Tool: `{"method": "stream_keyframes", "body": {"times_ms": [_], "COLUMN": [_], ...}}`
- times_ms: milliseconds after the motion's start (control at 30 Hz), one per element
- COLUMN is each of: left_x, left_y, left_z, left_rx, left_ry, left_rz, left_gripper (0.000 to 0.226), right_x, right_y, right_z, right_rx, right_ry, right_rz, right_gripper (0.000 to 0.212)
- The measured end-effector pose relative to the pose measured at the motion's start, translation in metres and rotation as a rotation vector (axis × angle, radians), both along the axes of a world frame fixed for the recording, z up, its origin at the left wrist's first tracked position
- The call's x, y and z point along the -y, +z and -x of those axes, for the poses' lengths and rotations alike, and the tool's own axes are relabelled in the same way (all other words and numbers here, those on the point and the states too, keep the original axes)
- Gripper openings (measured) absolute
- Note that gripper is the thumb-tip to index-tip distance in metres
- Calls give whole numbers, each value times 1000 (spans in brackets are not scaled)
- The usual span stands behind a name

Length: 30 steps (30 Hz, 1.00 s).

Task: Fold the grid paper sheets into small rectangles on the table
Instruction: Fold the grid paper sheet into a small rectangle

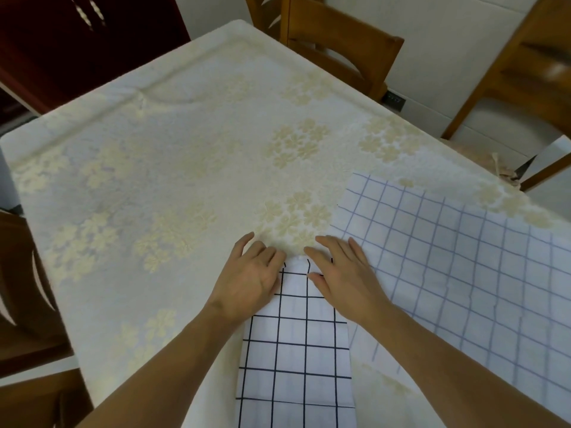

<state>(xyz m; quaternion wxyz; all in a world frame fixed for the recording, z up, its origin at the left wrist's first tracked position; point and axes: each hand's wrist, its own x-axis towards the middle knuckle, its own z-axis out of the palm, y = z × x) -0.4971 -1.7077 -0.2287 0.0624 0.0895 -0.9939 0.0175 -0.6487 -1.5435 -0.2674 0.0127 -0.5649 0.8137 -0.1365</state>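
A narrow folded sheet with a dark grid (296,350) lies lengthwise in front of me on the table, running off the near edge. My left hand (250,279) presses flat on its far left corner. At the sheet's far right corner lies my right hand (343,273), fingers straight and spread, also pressing down. To the right, a larger unfolded sheet with a pale blue grid (457,267) lies flat, its left edge under my right hand.
The table wears a cream floral cloth (173,168). Wooden chairs stand at the far side (343,47) and at the right (525,88). A dark cabinet (74,41) is at the far left, another chair (27,304) at the near left.
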Motion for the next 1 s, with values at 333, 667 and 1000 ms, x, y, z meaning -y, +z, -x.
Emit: {"method": "stream_keyframes", "body": {"times_ms": [333, 667, 1000], "left_x": [-13, -72, -160], "left_y": [16, 68, 78], "left_z": [-15, -89, -192], "left_rx": [29, -111, -91], "left_ry": [39, 67, 17], "left_rz": [-37, -54, -88], "left_gripper": [16, 17, 15], "right_x": [2, -58, -149], "right_y": [26, 71, 91], "right_z": [-10, -79, -185], "right_rx": [58, 49, 60], "right_ry": [48, 64, 52], "right_rz": [87, 233, 252], "right_gripper": [15, 11, 2]}}
